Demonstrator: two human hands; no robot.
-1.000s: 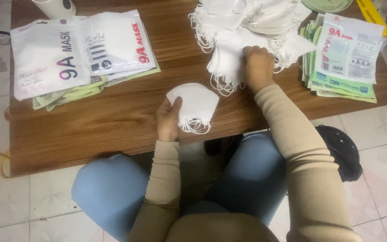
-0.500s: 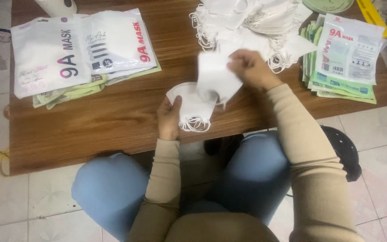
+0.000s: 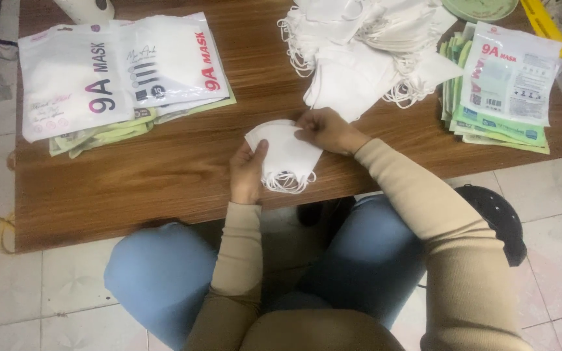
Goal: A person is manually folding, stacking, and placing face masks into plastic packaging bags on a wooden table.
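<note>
Two hands work over a small stack of white masks (image 3: pixel 285 154) at the near edge of the wooden tabletop (image 3: pixel 151 182), roughly at the centre of the view. How many masks are in the stack cannot be counted; their ear loops hang bunched off its 6 o'clock side. The left hand (image 3: pixel 247 172) cups the stack from 8 o'clock, thumb lying on the top face and the other fingers tucked beneath, so the stack is clamped between them. The right hand (image 3: pixel 325 129) comes in from 2 o'clock, its fingers (image 3: pixel 304 134) drawn together and pinching the stack's upper right edge.

At 1 o'clock from the hands lies one big loose heap of white masks (image 3: pixel 359 52), too tangled to count, loops spilling round its border. At 3 o'clock, near the tabletop's right end, sits one pile of flat printed pouches (image 3: pixel 505 84) in white and green; several edges show but no exact number. At 10 o'clock lie two large white filled packets (image 3: pixel 121 68) side by side, overlapping, on top of a few greenish ones whose edges peep out below. One white rounded object (image 3: pixel 86 8) stands at 11 o'clock at the far edge, one green plate (image 3: pixel 482 8) at 1 o'clock, and one yellow strip (image 3: pixel 544 26) beside it.

Both arms wear beige sleeves; two knees in blue jeans show below the tabletop.
</note>
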